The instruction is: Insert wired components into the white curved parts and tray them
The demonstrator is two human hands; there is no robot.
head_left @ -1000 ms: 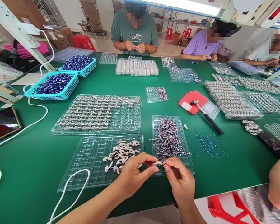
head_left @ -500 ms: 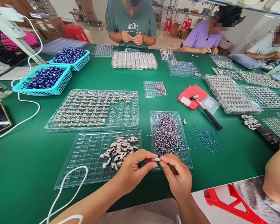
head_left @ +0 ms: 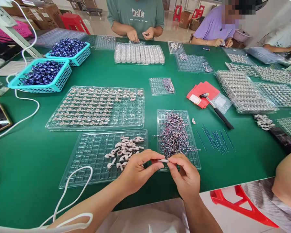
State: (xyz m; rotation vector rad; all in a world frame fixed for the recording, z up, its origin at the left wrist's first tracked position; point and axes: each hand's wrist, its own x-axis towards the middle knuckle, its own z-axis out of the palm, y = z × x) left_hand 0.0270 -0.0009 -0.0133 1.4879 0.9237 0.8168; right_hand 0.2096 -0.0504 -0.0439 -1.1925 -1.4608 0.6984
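Close above the near edge of a clear tray, my left hand pinches a white earbud shell between thumb and fingertips. My right hand is closed at the shell's other end; whether a tiny part is also in those fingertips is hidden. Under and beyond the hands, a heap of thin-wired small parts fills the clear tray. Left of my hands, loose earbud shells lie on another clear blister tray. Behind it, a larger tray holds shells in rows.
Blue baskets of shiny dark-blue parts stand at left. A white cable loops across the near left. On the right lie a hammer, red packets, thin blue strips and stacked trays. Co-workers sit opposite; another person's arm is at right.
Both my hands keep their grip on the earbud shell, with little visible movement. The view has tipped downward slightly. The co-worker opposite has parted their hands, one lowered to a small tray.
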